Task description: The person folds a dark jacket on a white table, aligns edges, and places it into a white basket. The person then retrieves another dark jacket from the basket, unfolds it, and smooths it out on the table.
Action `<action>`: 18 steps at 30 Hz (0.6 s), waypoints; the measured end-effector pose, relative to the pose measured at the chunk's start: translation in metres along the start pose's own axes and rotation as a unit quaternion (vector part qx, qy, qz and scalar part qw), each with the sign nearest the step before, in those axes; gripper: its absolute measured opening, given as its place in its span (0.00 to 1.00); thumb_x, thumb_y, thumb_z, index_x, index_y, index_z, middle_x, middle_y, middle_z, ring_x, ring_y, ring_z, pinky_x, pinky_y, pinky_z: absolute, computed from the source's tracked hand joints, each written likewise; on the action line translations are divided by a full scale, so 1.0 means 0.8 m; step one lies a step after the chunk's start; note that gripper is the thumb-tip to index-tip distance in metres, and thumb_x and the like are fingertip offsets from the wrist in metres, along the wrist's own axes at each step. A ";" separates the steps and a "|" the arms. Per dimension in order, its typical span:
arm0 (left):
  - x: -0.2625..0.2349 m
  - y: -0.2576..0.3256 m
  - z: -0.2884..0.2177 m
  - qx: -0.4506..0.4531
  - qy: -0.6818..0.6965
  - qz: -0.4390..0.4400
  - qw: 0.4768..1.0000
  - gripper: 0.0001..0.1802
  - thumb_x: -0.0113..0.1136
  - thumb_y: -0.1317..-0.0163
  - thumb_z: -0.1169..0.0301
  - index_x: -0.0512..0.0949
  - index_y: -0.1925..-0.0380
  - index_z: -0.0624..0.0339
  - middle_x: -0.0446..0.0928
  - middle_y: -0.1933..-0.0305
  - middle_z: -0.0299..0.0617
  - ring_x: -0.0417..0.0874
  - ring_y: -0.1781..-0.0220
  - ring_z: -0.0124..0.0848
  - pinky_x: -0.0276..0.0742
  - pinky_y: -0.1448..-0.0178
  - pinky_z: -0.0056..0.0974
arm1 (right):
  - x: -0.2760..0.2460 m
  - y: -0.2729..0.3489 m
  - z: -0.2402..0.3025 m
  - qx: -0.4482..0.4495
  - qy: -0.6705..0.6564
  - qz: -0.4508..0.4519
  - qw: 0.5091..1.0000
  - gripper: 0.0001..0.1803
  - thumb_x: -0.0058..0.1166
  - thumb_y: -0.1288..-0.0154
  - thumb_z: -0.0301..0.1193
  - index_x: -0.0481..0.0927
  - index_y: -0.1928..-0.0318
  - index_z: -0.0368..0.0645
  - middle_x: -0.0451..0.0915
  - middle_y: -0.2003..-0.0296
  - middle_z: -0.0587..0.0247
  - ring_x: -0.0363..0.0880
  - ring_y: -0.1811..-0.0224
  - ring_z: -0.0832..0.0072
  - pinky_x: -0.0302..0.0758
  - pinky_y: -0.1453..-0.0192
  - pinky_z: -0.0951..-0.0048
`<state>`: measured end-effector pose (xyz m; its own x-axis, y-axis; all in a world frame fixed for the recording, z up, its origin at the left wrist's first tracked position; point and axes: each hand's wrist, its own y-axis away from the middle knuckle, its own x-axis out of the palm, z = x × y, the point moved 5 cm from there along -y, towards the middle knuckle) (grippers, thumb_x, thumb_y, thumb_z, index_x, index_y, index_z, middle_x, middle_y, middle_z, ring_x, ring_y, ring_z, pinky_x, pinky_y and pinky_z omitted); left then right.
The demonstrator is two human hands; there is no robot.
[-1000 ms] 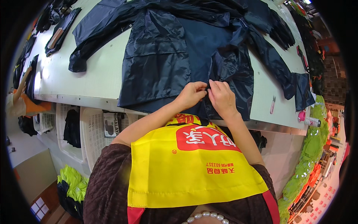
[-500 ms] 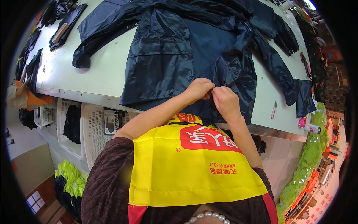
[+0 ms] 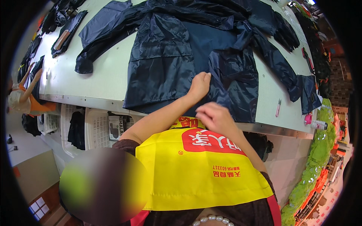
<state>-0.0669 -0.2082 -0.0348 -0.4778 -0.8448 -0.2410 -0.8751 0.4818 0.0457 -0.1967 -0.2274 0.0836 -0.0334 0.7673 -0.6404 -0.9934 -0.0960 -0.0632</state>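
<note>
A dark navy jacket [image 3: 160, 71] with a shiny surface lies spread over the white table, its front opening toward me. My left hand [image 3: 200, 87] is closed on the edge of its right front panel [image 3: 237, 75], fingertips pinched together at the opening. Nearer to me, my right hand [image 3: 218, 117] is raised off the cloth, just over the top of my yellow apron [image 3: 188, 173]. Its fingers are curled inward and slightly blurred; whether anything small is between them cannot be made out.
Small pink-handled snips [image 3: 278, 108] lie right of the jacket. A pink-capped bottle [image 3: 318, 124] stands near green garments [image 3: 320, 147]. White crates [image 3: 94, 128] sit under the table's metal edge [image 3: 90, 101]. At the far left, a person [image 3: 26, 94] handles dark cloth. Folded dark garments [image 3: 68, 35] lie at the back left.
My right hand has left the jacket's edge and come back toward me. My left hand keeps its pinch, slightly farther left and forward. The right front panel lies flatter.
</note>
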 end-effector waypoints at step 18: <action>0.013 0.033 -0.112 0.109 -0.140 -0.011 0.984 0.11 0.53 0.43 0.64 0.74 0.75 0.61 0.78 0.76 0.53 0.80 0.72 0.50 0.75 0.68 0.48 | 0.036 0.029 -0.134 0.256 -0.600 -0.222 0.725 0.14 0.55 0.36 0.44 0.79 0.62 0.47 0.73 0.73 0.75 0.68 0.73 0.86 0.67 0.67 0.85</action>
<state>-0.1017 -0.2252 0.0505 -0.3920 -0.7736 -0.4978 -0.8335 0.5277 -0.1637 -0.2088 -0.2752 -0.0184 0.5347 0.6792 0.5027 -0.8364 0.3407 0.4293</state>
